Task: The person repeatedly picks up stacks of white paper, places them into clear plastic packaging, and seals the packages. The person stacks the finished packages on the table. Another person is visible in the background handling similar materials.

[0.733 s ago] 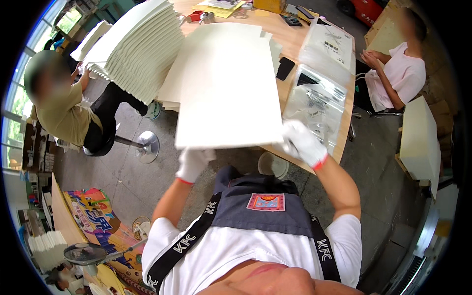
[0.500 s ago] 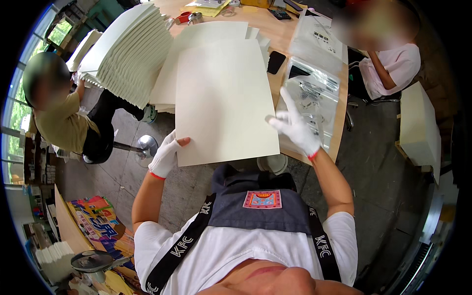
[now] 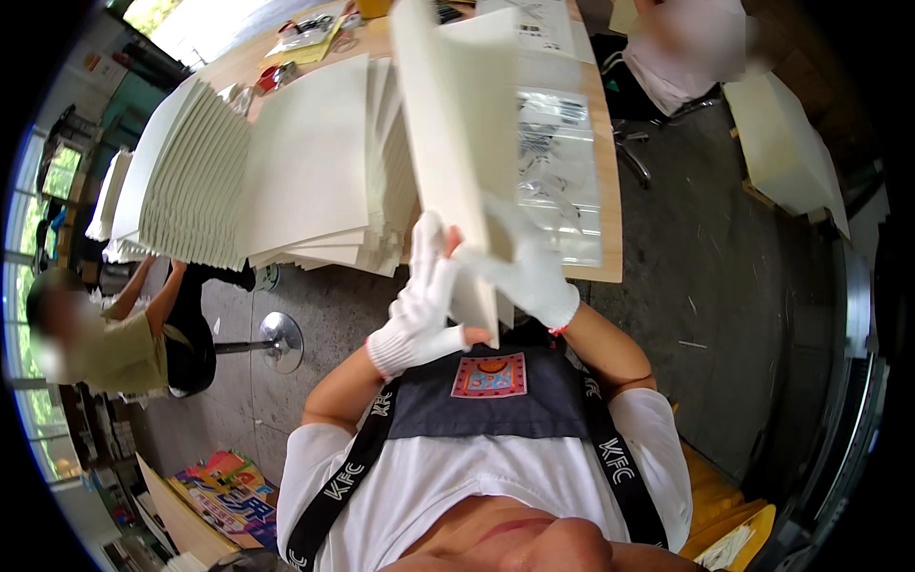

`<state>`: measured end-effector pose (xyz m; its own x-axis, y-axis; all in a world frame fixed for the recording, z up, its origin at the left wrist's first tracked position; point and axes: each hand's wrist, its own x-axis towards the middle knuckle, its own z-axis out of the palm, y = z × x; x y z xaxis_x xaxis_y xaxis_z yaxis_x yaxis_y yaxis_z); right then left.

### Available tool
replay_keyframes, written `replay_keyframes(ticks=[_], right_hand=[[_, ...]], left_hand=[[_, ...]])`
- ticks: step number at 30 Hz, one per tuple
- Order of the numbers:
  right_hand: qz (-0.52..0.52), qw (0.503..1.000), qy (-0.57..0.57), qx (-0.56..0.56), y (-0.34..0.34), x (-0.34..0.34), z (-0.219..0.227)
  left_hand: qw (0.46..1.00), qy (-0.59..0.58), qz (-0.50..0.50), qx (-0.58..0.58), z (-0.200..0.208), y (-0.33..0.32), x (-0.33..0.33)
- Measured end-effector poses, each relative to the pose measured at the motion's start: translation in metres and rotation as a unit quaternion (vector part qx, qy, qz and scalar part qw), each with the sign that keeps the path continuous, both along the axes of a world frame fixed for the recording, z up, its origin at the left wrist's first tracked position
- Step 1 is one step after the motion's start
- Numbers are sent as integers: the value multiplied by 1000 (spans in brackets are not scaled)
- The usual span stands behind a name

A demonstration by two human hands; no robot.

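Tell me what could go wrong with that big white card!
The white card might tip, because the left hand and right hand are both near its lower end. Its edge could nick the left hand's bare fingertips, which poke out of the glove. The uneven stack beside it might slide if bumped.

Steeply on edge stood the cream-white board (image 3: 440,143), upper end blurred, right between left hand (image 3: 419,303) and right hand (image 3: 532,269)!
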<state>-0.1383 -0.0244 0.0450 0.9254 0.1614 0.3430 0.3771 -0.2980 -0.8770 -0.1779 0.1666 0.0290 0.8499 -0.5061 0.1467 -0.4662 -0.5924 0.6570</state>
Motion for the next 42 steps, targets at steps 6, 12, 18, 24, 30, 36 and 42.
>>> replay_keyframes(ticks=[6,12,18,24,30,36,42], right_hand=[[-144,988,55,-4,-109,-30,-19],[-175,921,-40,-346,-172,-98,-62],[-183,831,70,-520,-173,-99,-111],[-82,908,172,-373,-183,-48,-97],[-8,920,371,126,-188,-10,-115],[-140,941,66,-301,-121,29,-152],[-173,860,-64,-476,-92,-18,-126]], left_hand=[[981,-92,67,-154,-43,-70,92],[978,109,-25,-178,-82,-112,211],[872,334,-75,-348,-33,-138,215],[987,61,-134,-59,-38,-135,112],[915,-190,-287,-209,-101,-111,79],[948,-192,-180,-181,-56,-175,86],[987,-44,-6,-154,-108,-140,116]])
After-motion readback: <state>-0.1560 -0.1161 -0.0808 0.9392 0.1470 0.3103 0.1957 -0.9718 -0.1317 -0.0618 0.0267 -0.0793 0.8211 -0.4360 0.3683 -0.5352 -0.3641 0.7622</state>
